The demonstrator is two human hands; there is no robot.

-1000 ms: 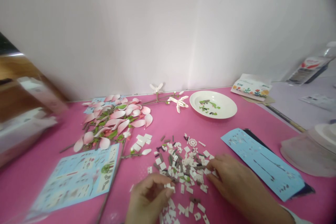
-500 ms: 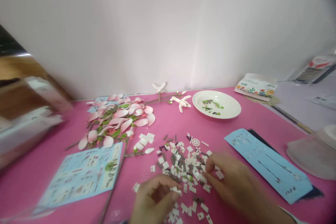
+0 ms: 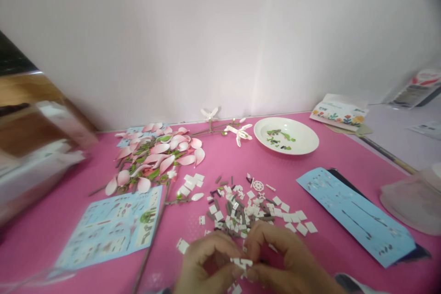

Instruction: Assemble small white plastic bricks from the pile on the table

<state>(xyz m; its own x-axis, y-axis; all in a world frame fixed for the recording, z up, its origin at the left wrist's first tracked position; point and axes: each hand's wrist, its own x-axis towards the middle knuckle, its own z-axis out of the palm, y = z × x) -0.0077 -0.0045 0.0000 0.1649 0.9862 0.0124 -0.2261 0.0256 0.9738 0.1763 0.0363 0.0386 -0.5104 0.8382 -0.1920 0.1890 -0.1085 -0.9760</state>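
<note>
Close together at the bottom middle, my left hand [image 3: 208,264] and my right hand [image 3: 284,257] pinch a small white building-brick piece [image 3: 242,262] between their fingertips. Both hands are closed on it; whether it is one piece or two joined is too small to tell. Just beyond them spreads a loose pile of white, grey-brown and dark bricks [image 3: 237,211]. Several flat white tiles [image 3: 298,218] lie to the right of that pile. Another group of white tiles [image 3: 189,183] lies to its left. My fingers hide part of the pile's near side.
Pink brick blossoms [image 3: 161,151] are heaped at the left, beside a blue instruction sheet [image 3: 113,227] and a long brown stem [image 3: 151,243]. A white plate [image 3: 305,140] holds green pieces. Another blue leaflet [image 3: 354,216] lies at the right. White flowers [image 3: 239,134] lie near the wall.
My right hand has moved left and down from the pile's right side to meet my left hand at the white piece. White tiles once behind my right hand now show.
</note>
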